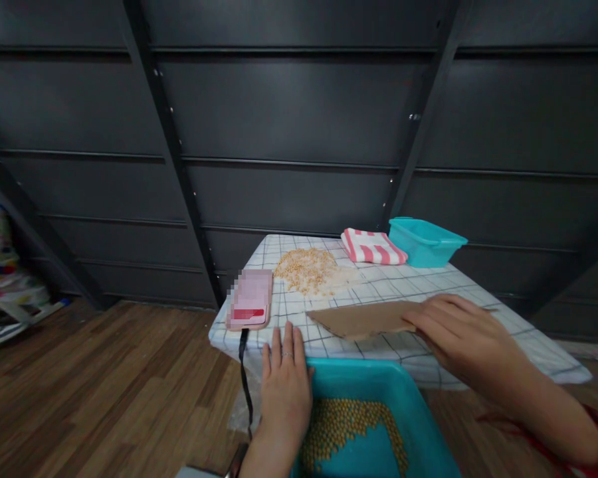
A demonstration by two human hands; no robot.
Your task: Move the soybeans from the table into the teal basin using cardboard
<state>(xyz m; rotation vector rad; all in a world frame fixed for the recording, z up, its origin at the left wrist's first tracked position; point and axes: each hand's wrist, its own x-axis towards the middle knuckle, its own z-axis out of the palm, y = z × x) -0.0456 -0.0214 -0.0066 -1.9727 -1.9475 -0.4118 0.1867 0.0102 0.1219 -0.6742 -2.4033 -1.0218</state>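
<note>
My right hand [461, 332] grips the right part of a flat brown cardboard piece [361, 320], held low over the front of the tablecloth. Fingers stretched out, my left hand [285, 382] rests by the table's front edge, beside the rim of a teal plastic bin [403, 382]. Many small round yellow-brown beans [346, 421] lie in that bin, below the table edge. Farther back on the cloth is a pale yellow pile of beans or kernels [306, 269], with finer whitish grains spread to its right.
The table wears a white checked cloth [299, 312]. A phone [252, 299] with a black cable [246, 372] lies at the left edge. Toward the back right are a folded pink-and-white striped cloth [373, 247] and a small turquoise basket [426, 243]. A dark panelled wall [289, 113] stands behind.
</note>
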